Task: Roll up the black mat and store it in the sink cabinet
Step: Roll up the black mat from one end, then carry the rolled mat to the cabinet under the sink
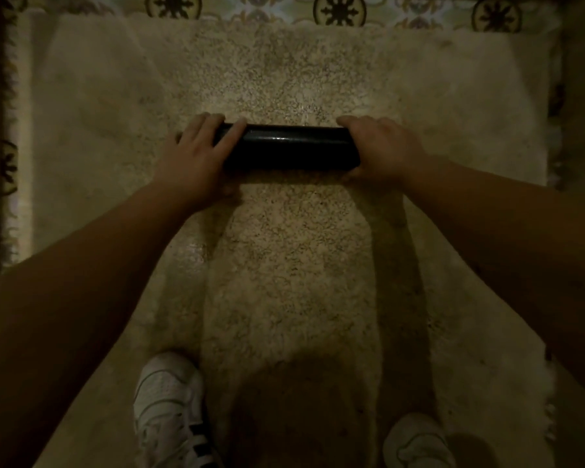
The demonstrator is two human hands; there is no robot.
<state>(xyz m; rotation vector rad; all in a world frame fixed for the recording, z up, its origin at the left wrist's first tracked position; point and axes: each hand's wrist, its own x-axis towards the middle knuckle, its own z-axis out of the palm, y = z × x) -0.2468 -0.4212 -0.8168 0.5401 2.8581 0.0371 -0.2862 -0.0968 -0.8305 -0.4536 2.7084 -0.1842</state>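
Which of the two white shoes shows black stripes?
The left shoe, near the bottom edge below the left arm, shows black stripes on its side. The right shoe is cut off at the bottom edge and looks plain white in what shows.

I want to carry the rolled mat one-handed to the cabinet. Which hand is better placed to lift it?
Probably the left hand: its fingers already wrap over the black mat roll. The right hand mostly caps the other end. Both touch it.

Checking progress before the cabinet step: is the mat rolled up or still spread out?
Rolled up. The mat is a tight black cylinder lying across the rug, with no flat part showing; the left hand and right hand grip its ends.
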